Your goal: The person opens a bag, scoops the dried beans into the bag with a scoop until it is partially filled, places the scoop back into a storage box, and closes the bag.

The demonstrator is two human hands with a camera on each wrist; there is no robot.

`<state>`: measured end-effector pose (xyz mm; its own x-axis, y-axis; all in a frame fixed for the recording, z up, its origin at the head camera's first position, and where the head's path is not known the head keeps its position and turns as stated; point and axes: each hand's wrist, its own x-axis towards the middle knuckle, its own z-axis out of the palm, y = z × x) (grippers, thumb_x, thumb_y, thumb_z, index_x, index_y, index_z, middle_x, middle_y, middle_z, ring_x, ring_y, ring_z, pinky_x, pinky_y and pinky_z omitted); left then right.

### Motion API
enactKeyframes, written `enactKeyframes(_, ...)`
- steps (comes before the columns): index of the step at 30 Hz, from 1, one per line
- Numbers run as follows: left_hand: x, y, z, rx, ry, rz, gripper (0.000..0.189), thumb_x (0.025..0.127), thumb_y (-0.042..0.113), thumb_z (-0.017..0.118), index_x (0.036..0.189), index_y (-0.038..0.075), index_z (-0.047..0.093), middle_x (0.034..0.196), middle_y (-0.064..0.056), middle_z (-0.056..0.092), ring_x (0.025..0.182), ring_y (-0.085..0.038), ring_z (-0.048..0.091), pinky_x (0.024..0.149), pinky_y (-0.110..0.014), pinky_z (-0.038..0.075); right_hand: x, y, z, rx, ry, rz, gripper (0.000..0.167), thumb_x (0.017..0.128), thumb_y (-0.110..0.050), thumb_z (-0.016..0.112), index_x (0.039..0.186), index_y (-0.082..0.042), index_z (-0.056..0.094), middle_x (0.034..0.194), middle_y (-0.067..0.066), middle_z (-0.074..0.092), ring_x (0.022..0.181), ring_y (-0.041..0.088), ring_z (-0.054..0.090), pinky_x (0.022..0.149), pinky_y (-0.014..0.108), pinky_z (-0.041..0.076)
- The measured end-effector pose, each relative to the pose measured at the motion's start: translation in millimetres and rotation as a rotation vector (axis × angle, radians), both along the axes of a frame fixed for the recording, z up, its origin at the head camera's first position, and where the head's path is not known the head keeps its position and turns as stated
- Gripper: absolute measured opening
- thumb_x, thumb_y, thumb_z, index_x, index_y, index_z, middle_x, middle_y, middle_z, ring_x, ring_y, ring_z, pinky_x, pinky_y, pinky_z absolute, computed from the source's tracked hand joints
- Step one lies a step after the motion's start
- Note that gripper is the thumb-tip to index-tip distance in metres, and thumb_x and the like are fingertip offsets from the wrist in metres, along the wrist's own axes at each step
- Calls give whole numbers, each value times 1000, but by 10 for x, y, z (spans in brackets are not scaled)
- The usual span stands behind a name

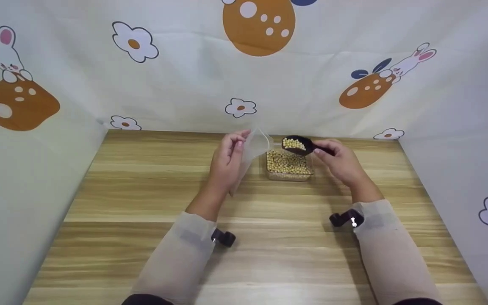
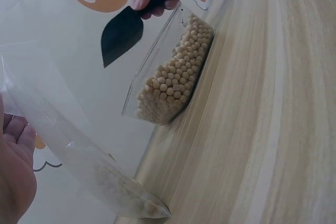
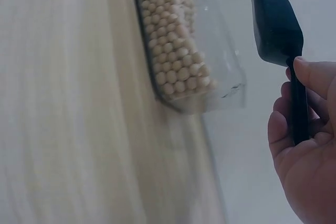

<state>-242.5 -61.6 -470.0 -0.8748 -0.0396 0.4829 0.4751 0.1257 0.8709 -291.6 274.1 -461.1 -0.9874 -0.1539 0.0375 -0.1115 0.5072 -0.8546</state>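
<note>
My right hand grips the handle of a black scoop, which carries a load of pale yellow beans. Below the scoop, a clear rectangular container on the table holds many more of these beans. To its left, my left hand holds a translucent plastic bag by its upper part, its mouth spread toward the scoop. Some beans show dimly through the bag's bottom in the left wrist view. The scoop's tip is close to the bag's mouth.
A wood-grain table lies under everything. Behind it and at both sides hangs a pale cloth printed with rabbits, oranges and flowers. The container stands near the table's back edge. Each sleeve bears a black wrist camera.
</note>
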Motion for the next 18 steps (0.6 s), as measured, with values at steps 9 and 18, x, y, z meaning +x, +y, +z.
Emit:
enactKeyframes(9,6,-2,22,3,-19,0,18,114,15,47,118,4,60,149,-7,67,143,-25,60,121,-46,50,29,-74,270,-74,103,51,33,106,-19,68,134,-3,72,130,11,65,110,4,64,95,11,53)
enactKeyframes(18,-1,-4,12,4,-9,-7,16,114,12,46,119,5,59,149,-8,67,143,-24,61,121,-43,49,92,-214,550,-87,139,106,31,105,-18,69,132,-3,73,130,12,66,111,10,64,94,12,55)
